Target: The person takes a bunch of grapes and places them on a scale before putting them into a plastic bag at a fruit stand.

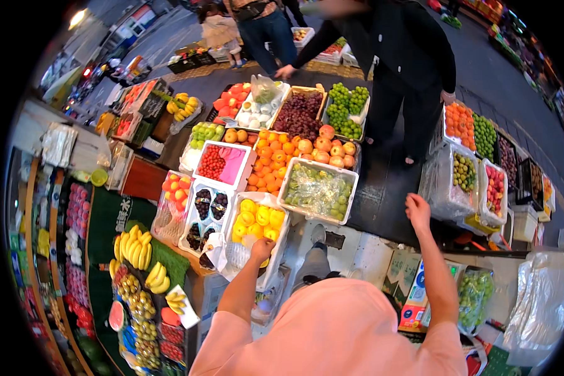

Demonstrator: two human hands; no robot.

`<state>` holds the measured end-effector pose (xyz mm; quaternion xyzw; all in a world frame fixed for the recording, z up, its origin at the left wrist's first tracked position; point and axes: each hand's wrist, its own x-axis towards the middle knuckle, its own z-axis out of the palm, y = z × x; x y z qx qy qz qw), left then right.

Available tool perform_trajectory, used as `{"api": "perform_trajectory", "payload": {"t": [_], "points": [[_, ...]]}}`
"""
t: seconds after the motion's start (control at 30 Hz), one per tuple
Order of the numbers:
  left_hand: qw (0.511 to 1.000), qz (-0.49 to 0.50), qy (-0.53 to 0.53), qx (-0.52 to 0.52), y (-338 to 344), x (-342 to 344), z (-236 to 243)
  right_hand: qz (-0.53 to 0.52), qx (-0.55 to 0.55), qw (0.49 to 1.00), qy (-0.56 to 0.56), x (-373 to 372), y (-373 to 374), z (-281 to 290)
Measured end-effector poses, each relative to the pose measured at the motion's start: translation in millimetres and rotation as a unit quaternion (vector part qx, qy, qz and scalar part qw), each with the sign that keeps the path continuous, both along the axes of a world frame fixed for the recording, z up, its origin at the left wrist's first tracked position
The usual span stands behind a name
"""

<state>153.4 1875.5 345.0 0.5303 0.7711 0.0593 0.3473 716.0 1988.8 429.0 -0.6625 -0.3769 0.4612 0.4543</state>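
Observation:
My left hand (262,249) is closed above the near part of a white foam box (276,254) of yellow fruit (252,216). Whether its fingers grip anything is hidden. Beside it, a crumpled white wrapper (217,252) lies at the box's left edge. My right hand (418,212) hangs in the air over the dark floor, loosely curled with its fingers a little apart and nothing visible in it. Nearest to it on the left is a film-wrapped white tray (318,190) of green grapes.
Crates of oranges (269,164), red grapes (299,113) and green grapes (346,106) stand ahead. A person in dark clothes (404,69) reaches toward the far crates. Bananas (133,247) lie at left; stacked fruit boxes (454,172) stand right. A bagged grape pack (475,294) is near my right arm.

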Motion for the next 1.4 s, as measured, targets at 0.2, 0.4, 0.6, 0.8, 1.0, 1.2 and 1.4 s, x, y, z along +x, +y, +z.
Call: {"api": "perform_trajectory", "payload": {"t": [0.2, 0.4, 0.6, 0.8, 1.0, 1.2, 1.4], "points": [[0.998, -0.059, -0.025, 0.03, 118.1, 7.8, -31.6, 0.001, -0.027, 0.998, -0.053, -57.3, 39.4, 46.7], [0.971, -0.207, -0.117, -0.03, 157.9, 67.9, -94.1, -0.183, -0.011, 0.976, -0.116, 10.7, -55.6, 33.3], [0.936, -0.295, -0.162, -0.102, 141.7, 175.8, -95.3, -0.466, -0.051, 0.833, -0.293, 124.7, -298.3, 25.7], [0.885, -0.415, -0.147, -0.151, 90.3, 307.8, -40.0, -0.587, -0.244, 0.721, -0.277, 249.6, -477.6, 9.0], [0.835, -0.507, -0.184, -0.109, 8.3, 473.8, 39.1, -0.498, -0.212, 0.815, -0.206, 324.6, -521.3, -65.2], [0.84, -0.476, -0.2, -0.167, -42.3, 500.5, 64.8, -0.505, -0.075, 0.83, -0.227, 317.3, -531.1, -51.2], [0.851, -0.462, -0.187, -0.165, -41.0, 471.4, 49.7, -0.505, 0.084, 0.84, -0.177, 313.9, -494.7, -10.5]]}}
